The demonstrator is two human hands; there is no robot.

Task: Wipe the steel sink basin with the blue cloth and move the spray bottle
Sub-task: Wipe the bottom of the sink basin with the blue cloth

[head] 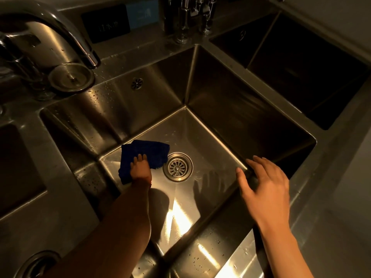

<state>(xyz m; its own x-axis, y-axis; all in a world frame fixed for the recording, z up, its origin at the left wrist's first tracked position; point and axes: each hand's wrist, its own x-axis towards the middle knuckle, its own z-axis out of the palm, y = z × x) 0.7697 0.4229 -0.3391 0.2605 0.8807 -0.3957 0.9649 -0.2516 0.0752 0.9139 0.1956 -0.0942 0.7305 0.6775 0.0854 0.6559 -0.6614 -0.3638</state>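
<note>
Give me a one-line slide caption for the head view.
Left hand presses the blue cloth on the steel sink basin floor beside the drain strainer; right hand open.

tap: curved, back left | round lid: on ledge under spout | second sink: right, dark | dark sign: back wall

Cloth was deep blue, plain. Sink basin was grey steel, speckled with droplets. Drain strainer showed silver radial slots. Sign black; adjoining sign blue.
</note>
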